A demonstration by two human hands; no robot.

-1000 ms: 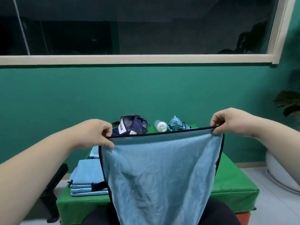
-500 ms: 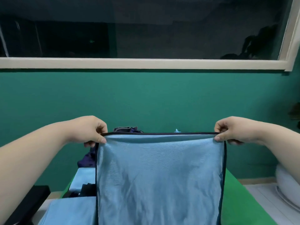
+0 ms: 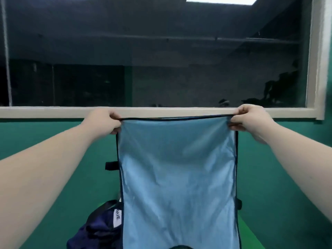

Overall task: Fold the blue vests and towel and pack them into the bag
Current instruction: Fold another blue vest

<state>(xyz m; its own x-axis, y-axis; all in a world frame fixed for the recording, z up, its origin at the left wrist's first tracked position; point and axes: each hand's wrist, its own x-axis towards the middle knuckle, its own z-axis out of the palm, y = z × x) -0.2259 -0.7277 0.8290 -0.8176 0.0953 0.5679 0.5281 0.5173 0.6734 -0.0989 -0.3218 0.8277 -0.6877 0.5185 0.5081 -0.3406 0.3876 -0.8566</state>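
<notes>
Head view: there are 2 hands, 1 blue cloth and 1 bag in sight.

The left hand [image 3: 106,123] has its fingers curled and it pinches the upper left corner of the blue cloth [image 3: 177,177]. The right hand [image 3: 249,121] pinches the upper right corner in the same way, with thumb and fingers closed on the edge. Both arms are stretched forward, and the upper edge of the cloth is pulled straight between the 2 hands, at the height of the window sill.

The cloth hangs down flat in the middle of the picture and goes out at the lower border. It is light blue with a dark narrow edging on the top and on both sides. 2 small black tabs [image 3: 111,166] stick out, 1 at the left side and 1 lower at the right side. I cannot tell if it is a vest or the towel.

The bag [image 3: 97,230] is dark navy and stands low on the left, partly behind the cloth. It has 1 white label [image 3: 117,217] with letters, cut off by the cloth.

A thin piece of the bright green counter [image 3: 251,234] shows at the lower right. Behind is a dark green wall [image 3: 45,133] and above it 1 wide window [image 3: 161,60] with a pale frame and dark glass.
</notes>
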